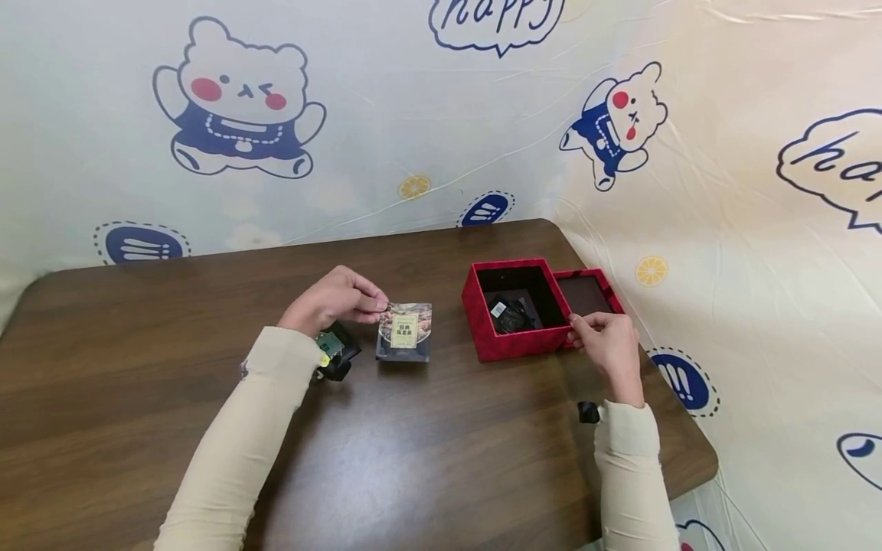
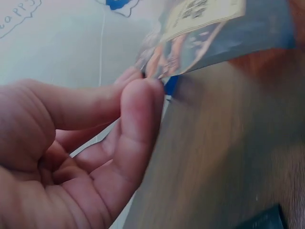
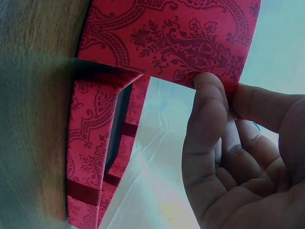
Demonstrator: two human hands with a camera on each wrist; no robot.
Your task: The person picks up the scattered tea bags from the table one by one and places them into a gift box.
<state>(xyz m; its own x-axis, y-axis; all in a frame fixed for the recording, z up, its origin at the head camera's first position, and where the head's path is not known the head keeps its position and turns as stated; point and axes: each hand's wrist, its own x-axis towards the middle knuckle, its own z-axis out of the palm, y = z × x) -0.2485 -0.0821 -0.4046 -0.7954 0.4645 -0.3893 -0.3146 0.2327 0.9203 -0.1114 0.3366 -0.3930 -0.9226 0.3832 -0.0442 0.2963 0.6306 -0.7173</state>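
My left hand [image 1: 339, 297] pinches the upper left corner of a tea packet [image 1: 404, 333] between thumb and fingertip. The packet is dark with a pale label and a printed picture; in the left wrist view the packet [image 2: 205, 38] tilts away from the fingertips. At the right, my right hand [image 1: 612, 348] grips the near right corner of an open red box [image 1: 506, 348] by its rim. The right wrist view shows the thumb and index finger on the box wall [image 3: 176, 38], which has a dark floral pattern. Inside the box lies a black item [image 1: 513, 315] with a white tag.
Against the box's right side, the red lid [image 1: 598, 277] lies with its dark inside up, close to the edge of the brown wooden table [image 1: 413, 451]. Behind the table hangs a pale cloth [image 1: 372, 92] with cartoon bears. A black wrist device [image 1: 336, 353] sits below the left hand.
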